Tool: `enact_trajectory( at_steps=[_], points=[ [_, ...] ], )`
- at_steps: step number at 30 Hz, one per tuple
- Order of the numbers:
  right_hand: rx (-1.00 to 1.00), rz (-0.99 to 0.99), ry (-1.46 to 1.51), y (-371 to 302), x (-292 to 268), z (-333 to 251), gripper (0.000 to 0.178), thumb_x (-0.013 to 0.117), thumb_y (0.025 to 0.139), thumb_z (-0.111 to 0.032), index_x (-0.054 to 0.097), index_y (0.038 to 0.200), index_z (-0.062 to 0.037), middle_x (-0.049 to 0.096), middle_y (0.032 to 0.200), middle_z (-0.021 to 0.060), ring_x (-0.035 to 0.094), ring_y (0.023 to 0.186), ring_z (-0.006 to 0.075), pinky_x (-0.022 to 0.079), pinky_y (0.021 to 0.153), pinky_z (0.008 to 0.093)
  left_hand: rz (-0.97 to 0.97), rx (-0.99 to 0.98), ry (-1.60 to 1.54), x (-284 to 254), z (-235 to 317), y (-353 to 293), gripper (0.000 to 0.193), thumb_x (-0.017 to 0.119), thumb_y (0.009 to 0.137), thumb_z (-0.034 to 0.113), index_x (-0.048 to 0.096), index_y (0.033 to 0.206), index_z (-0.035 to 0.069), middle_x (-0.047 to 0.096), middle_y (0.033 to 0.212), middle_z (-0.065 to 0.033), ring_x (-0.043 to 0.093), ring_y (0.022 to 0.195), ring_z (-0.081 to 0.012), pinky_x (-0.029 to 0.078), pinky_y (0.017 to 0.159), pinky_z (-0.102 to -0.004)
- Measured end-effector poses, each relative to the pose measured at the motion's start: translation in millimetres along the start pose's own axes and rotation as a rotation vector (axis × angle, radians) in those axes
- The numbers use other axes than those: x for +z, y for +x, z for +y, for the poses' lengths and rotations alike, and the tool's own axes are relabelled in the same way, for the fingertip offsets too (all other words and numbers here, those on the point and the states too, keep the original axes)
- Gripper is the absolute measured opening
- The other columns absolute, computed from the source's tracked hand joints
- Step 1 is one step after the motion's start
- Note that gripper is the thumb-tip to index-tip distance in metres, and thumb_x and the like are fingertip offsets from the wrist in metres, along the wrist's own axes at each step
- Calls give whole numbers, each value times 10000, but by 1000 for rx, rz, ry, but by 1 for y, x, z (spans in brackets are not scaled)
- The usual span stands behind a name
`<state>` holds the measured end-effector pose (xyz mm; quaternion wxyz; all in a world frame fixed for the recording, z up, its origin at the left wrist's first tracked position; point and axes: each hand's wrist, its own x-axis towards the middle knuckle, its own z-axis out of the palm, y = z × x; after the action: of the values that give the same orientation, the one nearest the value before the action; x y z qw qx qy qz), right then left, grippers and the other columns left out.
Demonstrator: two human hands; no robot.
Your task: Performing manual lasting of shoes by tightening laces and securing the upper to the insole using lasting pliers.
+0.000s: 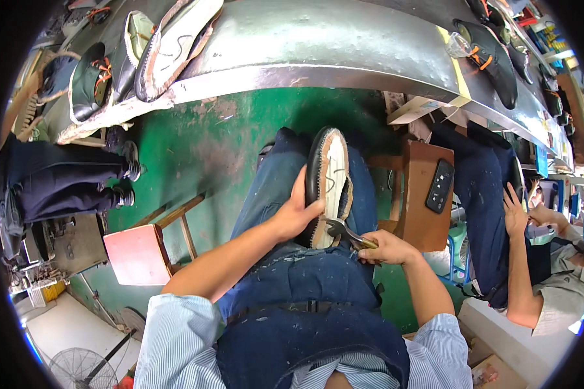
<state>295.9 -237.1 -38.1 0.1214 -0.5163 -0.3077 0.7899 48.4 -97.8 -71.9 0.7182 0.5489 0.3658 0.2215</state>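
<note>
A long metal bench [318,39] runs across the top of the view, and several shoes lie at both its ends. Below it spreads the green floor [175,155]. At the right sits a co-worker [477,201], in dark blue trousers. The brown stool [422,223] stands just beside the person's thigh at the right; the reddish stool [133,255] is farther to the left. The unfinished shoe [334,178] lies on the lap, between the two thighs, with its pale underside upward and its toe pointing away. The left hand [296,211] grips its black side, the thumb laid over the edge. The right hand [386,249] is closed around the handles of the pincers [346,230]. Their metal head meets the shoe's right edge near the heel; whether it pinches the material, I cannot tell. A black device [440,186] with buttons lies on the brown stool.
</note>
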Motion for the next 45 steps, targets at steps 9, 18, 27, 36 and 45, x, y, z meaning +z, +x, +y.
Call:
enact_trajectory(
  at_steps=[9,18,27,36,45],
  points=[
    [-149,290,-306,-26,19,-76,292,556,990,-278,606,1038,5,663,844,99,646,757,192,507,648,349,220,-25,29,17,-28,-6,903,636,882,133,59,1572,65,248,1564,-192,309,1426,-276,267,1156,-334],
    [-525,544,-707,22,40,-96,357,479,1000,-317,584,1005,24,637,993,274,612,912,467,488,792,514,209,-14,84,10,-26,-5,933,658,872,123,39,1567,54,285,1535,-194,355,1393,-268,321,1134,-338],
    [-291,502,-866,17,46,-82,338,478,1000,-324,581,980,-3,642,941,251,618,889,458,491,774,530,-198,-208,-243,-13,-11,-39,967,559,963,137,-222,1532,99,43,1612,-187,114,1484,-252,138,1187,-332],
    [-133,479,-999,8,58,-68,324,513,990,-328,594,1011,-15,654,937,225,636,875,431,505,755,509,-73,-90,-214,0,-33,-30,1100,645,847,7,-214,1531,81,61,1599,-214,137,1472,-272,163,1183,-331],
    [-273,476,-979,11,59,-71,336,541,973,-339,595,1052,-17,649,949,211,639,847,417,501,754,507,-114,-138,-128,-4,-17,-34,1163,671,826,-19,-256,1518,101,115,1591,-214,186,1454,-256,187,1171,-321]
  ],
)
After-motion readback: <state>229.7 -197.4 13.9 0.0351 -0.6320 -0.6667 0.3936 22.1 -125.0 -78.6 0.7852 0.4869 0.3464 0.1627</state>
